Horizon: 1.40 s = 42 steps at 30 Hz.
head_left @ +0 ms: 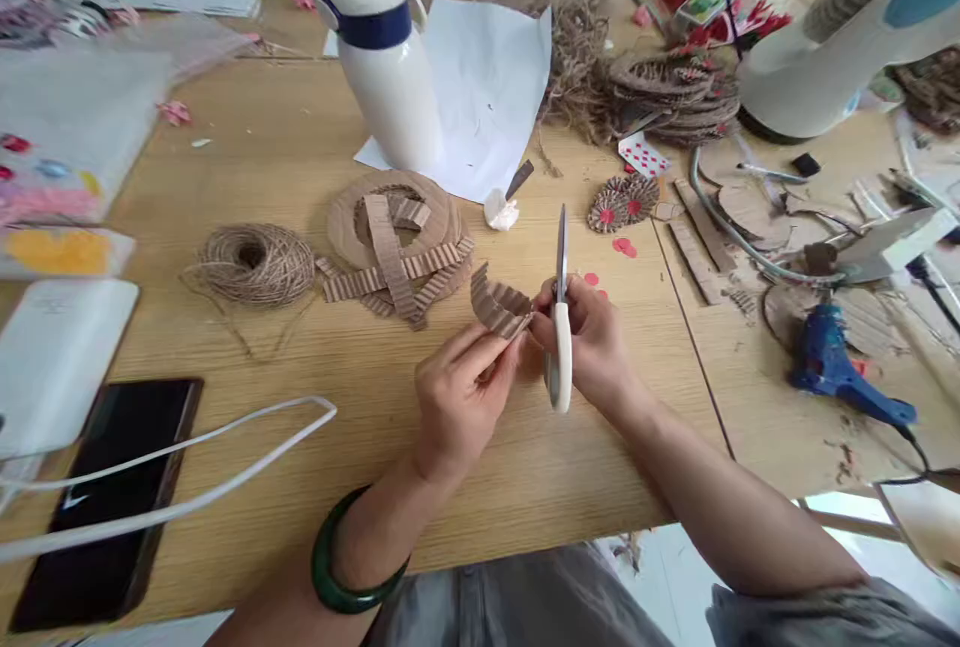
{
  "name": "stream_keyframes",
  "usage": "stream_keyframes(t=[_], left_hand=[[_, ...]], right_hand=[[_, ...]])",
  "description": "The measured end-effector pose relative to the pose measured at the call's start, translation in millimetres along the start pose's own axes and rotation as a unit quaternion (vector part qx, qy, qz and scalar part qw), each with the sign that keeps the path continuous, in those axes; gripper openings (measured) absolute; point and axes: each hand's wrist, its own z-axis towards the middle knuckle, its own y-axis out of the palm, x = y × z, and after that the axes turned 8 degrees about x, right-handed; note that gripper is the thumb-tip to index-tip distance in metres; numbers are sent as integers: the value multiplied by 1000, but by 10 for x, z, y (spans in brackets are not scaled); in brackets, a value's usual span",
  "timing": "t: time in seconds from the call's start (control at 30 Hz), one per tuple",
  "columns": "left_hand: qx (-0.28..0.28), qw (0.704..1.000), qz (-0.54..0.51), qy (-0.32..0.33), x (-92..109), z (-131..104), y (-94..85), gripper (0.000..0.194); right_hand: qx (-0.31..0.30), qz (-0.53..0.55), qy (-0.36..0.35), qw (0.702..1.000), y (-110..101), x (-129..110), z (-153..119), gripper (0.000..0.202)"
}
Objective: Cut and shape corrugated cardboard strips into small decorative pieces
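Pinched in my left hand (463, 392) is a curled strip of corrugated cardboard (499, 307), its free end bending up and to the left. My right hand (596, 342) is closed around white-handled scissors (561, 327), blades pointing away from me. The fingertips of both hands meet near the strip's right end, and whether the right fingers also pinch the strip is hidden. Beyond my left hand lie loose corrugated strips (386, 262) on a cardboard ring (345, 212). A ball of twine (255, 262) sits left of them.
A white bottle (390, 77) stands on paper behind the ring. At right lie a blue glue gun (840, 357), coiled corrugated rosettes (622, 204) and cardboard scraps (694, 262). A phone (112, 487) and white cable (247, 472) occupy the left front; twine coils (667, 97) lie farther back.
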Motion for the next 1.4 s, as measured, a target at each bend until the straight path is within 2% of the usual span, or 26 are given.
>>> stream_keyframes(t=[0.13,0.23,0.33,0.43,0.57,0.7,0.9,1.07,1.2,1.27,1.4], left_hand=[[-11,992,-49,-116,-7,1,19,13],[-18,957,-138,-256,-37,2,28,23],[-11,918,-207,-340,-54,9,33,21],[6,903,-239,-357,-53,22,36,21],[10,903,-250,-348,-63,43,30,22],[24,903,-265,-337,-109,70,15,22],[53,854,-318,-407,-194,110,-16,23],[42,828,-345,-440,-223,146,-63,17],[31,815,-352,-460,-222,166,-82,18],[38,816,-349,-460,-216,172,-82,20],[98,829,-306,-458,-213,180,-77,25]], right_hand=[[10,4,5,1000,5,42,15,35],[20,17,12,1000,-9,41,17,31],[52,26,-15,998,-43,21,30,26],[32,46,-36,998,-69,1,48,24],[-63,50,14,997,-48,-2,37,32],[-88,36,39,995,-27,17,23,36],[-135,9,80,988,-58,-4,70,34],[-184,-42,95,977,-87,-77,88,30],[-183,-67,81,977,-127,-90,114,29],[-172,-78,53,980,-149,-71,135,29],[-75,-87,-54,992,-196,-59,161,29]])
